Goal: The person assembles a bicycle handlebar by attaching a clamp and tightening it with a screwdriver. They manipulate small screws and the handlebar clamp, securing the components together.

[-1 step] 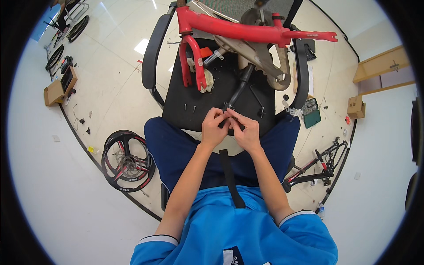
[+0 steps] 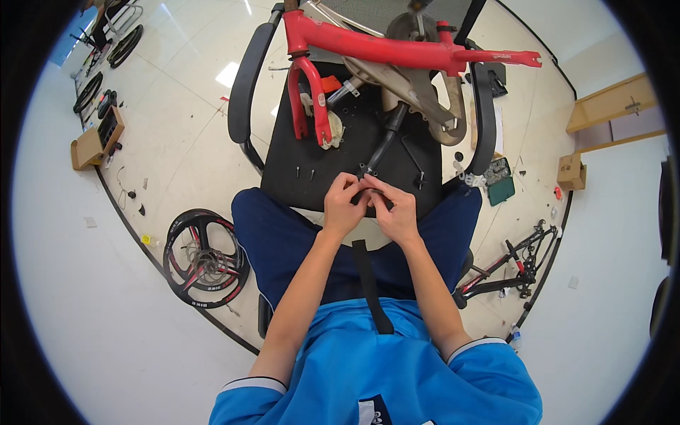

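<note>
My left hand point(image 2: 344, 204) and my right hand point(image 2: 395, 212) meet above the front edge of a black chair seat point(image 2: 283, 191). Both are closed, thumbs and fingertips pinched together. What they grip is small and mostly hidden by the fingers. Just beyond the fingertips is the near end of a dark bent tube point(image 2: 386, 142), with small metal parts at its tip; I cannot tell whether the hands touch it. Two small bolts point(image 2: 312, 174) lie left of my left hand. To the right of my right hand is a thin hex key point(image 2: 411, 154).
A red bicycle frame point(image 2: 375, 51) with a red fork point(image 2: 316, 99) rests across the chair, over greyish metal frame parts point(image 2: 397, 85). Armrests point(image 2: 244, 85) flank the seat. On the floor are a black spoked wheel point(image 2: 205, 283) at left and a dark bicycle frame point(image 2: 520, 265) at right.
</note>
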Tool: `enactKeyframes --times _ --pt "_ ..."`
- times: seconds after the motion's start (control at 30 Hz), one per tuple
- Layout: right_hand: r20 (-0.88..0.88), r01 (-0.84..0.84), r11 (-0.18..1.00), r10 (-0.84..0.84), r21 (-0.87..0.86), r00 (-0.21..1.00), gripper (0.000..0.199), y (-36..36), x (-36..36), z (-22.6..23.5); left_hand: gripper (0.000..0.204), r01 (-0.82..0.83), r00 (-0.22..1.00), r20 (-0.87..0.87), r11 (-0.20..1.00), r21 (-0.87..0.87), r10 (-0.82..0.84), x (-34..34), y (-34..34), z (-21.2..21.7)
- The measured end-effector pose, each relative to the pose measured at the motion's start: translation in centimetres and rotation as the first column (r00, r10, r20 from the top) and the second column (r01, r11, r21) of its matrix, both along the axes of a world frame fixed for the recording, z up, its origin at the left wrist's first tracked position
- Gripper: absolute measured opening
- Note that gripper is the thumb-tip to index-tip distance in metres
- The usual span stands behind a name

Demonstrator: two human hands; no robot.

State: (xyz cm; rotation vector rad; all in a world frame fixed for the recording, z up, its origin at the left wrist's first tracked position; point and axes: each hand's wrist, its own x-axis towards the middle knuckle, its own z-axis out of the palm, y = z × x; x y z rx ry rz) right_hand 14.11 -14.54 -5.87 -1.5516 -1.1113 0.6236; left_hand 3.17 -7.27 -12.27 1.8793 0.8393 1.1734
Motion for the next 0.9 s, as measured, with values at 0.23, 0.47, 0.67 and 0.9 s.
enactKeyframes --times 0.23,0.47,0.67,0.9 --pt "-0.195 0.111 0.994 -0.110 -0.005 0.975 0.023 -0.7 1.6 0.2 0.025 -0.154 0.987 -0.047 0.988 0.030 0.156 0.6 -0.2 -0.7" --pt "-0.310 0.198 0.977 -0.214 -0.081 0.926 0.019 -1.2 2.6 -0.1 0.016 -0.002 0.994 -0.112 1.000 0.024 0.005 -0.5 -0.5 1.5" --pt "-0.361 0.155 0.984 -0.178 -0.092 0.915 0.019 -0.4 2.0 0.3 0.014 -0.032 0.998 -0.046 0.999 0.006 0.032 0.0 0.2 0.4" --pt "-0.370 0.128 0.989 -0.144 -0.068 0.918 0.017 -0.7 2.2 -1.4 0.023 -0.161 0.985 -0.061 0.986 0.036 0.163 0.6 -0.3 0.0"
